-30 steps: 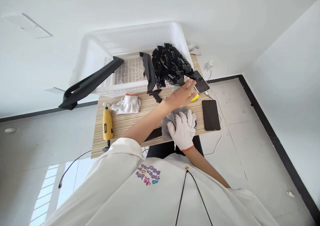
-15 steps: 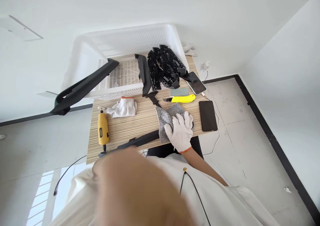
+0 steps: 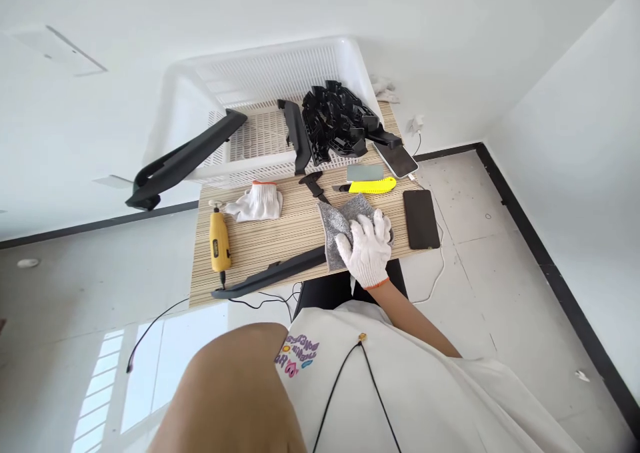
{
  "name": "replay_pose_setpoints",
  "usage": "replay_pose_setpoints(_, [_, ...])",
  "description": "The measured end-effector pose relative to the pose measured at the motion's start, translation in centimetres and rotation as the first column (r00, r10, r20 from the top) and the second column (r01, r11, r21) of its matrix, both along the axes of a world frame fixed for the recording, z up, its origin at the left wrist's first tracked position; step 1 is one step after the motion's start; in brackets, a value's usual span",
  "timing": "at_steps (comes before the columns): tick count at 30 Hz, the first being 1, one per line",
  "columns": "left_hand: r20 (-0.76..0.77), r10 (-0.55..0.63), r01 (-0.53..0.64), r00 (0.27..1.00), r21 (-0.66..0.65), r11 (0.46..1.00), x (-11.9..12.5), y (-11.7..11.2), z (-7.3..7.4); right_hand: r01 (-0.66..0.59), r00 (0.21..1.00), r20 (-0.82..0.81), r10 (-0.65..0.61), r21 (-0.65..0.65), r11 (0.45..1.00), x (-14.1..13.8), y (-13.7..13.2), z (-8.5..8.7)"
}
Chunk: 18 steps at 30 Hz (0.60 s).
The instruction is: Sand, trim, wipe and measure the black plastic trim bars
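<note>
Resting a gloved right hand (image 3: 367,249) palm down, thumb parted from loosely extended fingers, on grey cloth (image 3: 336,221) meeting a long black strip (image 3: 283,272) along the striped tabletop's (image 3: 250,246) near edge, before a white basket (image 3: 275,65) and white wall (image 3: 450,46), above pale floor (image 3: 475,279), with the unseen left hand's grip impossible to tell.

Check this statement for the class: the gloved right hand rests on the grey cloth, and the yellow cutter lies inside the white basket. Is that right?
Not quite: the yellow cutter lies on the table, not inside the white basket, as the head view shows. The gloved right hand does rest on the grey cloth.
</note>
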<state>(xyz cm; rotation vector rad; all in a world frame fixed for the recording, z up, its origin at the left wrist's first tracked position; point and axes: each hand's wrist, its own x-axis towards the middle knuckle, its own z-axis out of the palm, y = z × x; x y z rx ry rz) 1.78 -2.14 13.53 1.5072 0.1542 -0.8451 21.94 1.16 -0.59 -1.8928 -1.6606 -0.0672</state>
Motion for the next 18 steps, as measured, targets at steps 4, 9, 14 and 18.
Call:
replay_pose_setpoints(4, [0.026, 0.120, -0.119, 0.992, -0.037, 0.992, 1.6, 0.7, -1.6, -0.017, 1.000, 0.004, 0.017, -0.025, 1.000, 0.1, 0.0, 0.0])
replay_pose_setpoints(9, [-0.022, 0.425, -0.426, 0.905, -0.048, 0.904, 0.5, 2.2, -1.5, -0.021, 1.000, -0.003, 0.021, -0.024, 0.999, 0.1, 0.0, -0.1])
replay_pose_setpoints(14, [-0.265, 0.957, -0.959, 0.120, 0.217, 0.181, 0.1, 1.0, -0.3, -0.019, 1.000, -0.001, 0.019, -0.013, 1.000, 0.1, 0.0, -0.2])
replay_pose_setpoints(18, [-0.486, 0.685, -0.829, 0.543, -0.179, 0.530, 2.9, 2.4, 2.4, -0.015, 1.000, 0.006, 0.015, 0.003, 1.000, 0.1, -0.1, -0.2])
